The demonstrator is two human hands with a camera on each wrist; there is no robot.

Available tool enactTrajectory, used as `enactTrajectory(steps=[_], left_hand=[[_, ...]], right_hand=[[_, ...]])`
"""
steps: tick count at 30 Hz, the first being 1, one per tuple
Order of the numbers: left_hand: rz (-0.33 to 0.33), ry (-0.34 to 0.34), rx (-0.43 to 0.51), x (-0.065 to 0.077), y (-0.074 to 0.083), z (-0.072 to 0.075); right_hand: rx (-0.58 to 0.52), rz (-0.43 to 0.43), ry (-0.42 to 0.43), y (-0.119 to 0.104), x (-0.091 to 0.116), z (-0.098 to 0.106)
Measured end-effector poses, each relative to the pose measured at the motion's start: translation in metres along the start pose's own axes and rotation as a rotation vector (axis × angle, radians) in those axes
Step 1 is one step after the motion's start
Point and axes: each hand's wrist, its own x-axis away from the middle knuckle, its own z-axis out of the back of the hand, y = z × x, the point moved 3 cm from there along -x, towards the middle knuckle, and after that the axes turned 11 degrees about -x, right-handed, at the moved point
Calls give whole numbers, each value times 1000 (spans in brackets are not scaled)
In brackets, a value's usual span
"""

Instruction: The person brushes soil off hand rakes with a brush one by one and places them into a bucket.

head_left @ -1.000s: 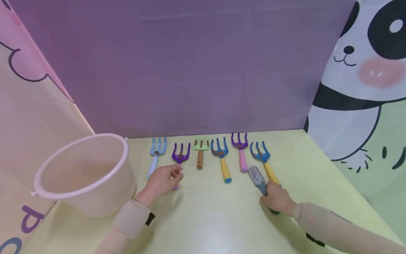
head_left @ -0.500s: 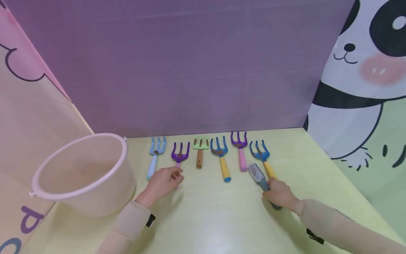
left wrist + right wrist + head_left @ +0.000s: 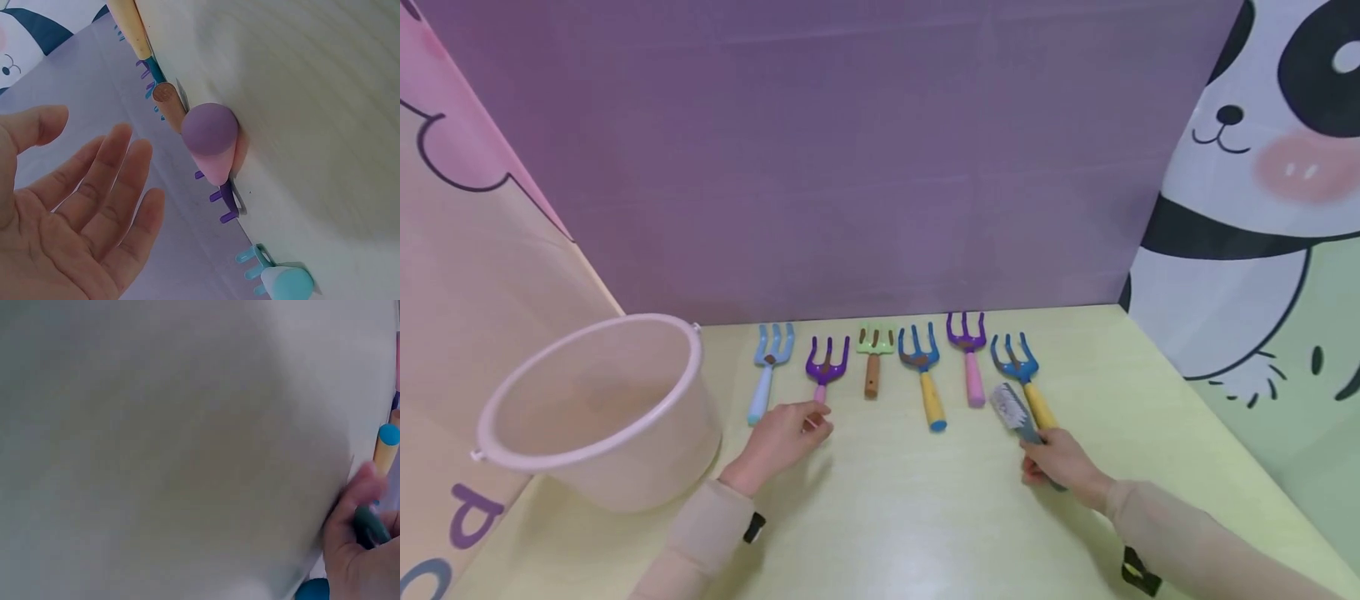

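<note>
My right hand (image 3: pixel 1063 468) grips the handle of a grey-blue brush with pale bristles (image 3: pixel 1011 406), its head pointing away to the upper left. In the right wrist view the dark end of the brush handle (image 3: pixel 370 526) shows within the curled fingers. The brush lies just left of a blue hand fork with a yellow handle (image 3: pixel 1037 402). Over the pink handle of a purple hand fork (image 3: pixel 826 371) hovers my left hand (image 3: pixel 784 437), holding nothing. Its fingers are loosely bent and spread from the thumb in the left wrist view, apart from the pink handle (image 3: pixel 212 144).
More hand forks stretch along the back: light blue (image 3: pixel 763 392), green with brown handle (image 3: pixel 872 375), blue with yellow handle (image 3: pixel 932 402), purple with pink handle (image 3: pixel 973 379). Several carry brown patches. A pale pink bucket (image 3: pixel 647 467) stands left; a purple wall (image 3: pixel 850 167) rises behind.
My right hand has shifted slightly right and turned, and the brush has moved with it toward the yellow handle. The left hand stays almost where it was. The forks have not moved.
</note>
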Motion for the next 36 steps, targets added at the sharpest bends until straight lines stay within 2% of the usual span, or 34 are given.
enactTrajectory(steps=[6, 20, 29, 36], left_hand=[[-2, 0, 4, 1, -1, -2], [7, -8, 8, 4, -2, -3], [6, -4, 6, 4, -5, -4], [22, -3, 28, 1, -10, 3]], right_hand=[[-62, -20, -4, 1, 0, 3], [-72, -49, -15, -2, -1, 10], [-81, -8, 4, -21, 3, 14], [-104, 32, -6, -37, 8, 13]])
